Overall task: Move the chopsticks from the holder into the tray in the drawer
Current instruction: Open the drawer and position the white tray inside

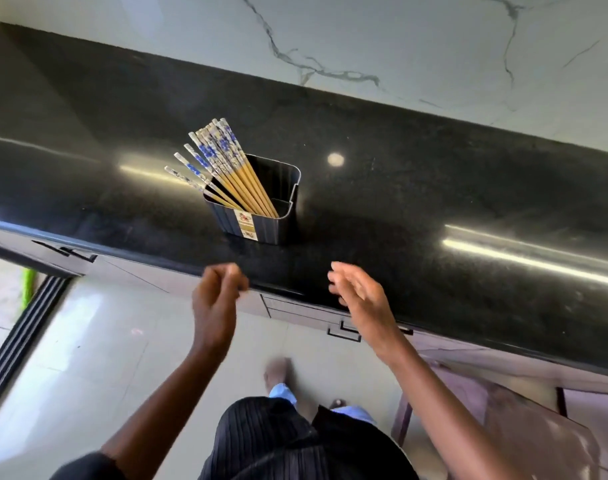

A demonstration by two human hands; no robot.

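Observation:
Several wooden chopsticks (222, 168) with blue-and-white patterned tops lean to the left inside a dark rectangular holder (261, 223). The holder stands near the front edge of a black stone counter (434, 188). My left hand (215, 299) hovers in front of the counter edge, below and slightly left of the holder, fingers loosely curled around nothing. My right hand (361, 296) is raised to the right of it, fingers apart and empty. Neither hand touches the holder. Closed drawers (302, 311) sit under the counter; no tray is visible.
A marble-look wall (399, 46) rises behind the counter. Drawer handles (345, 332) show below the counter edge. A wooden chair (520, 427) stands at the lower right. Light floor tiles and a dark door track (25, 327) lie to the left, with a green object (27, 289) beside it.

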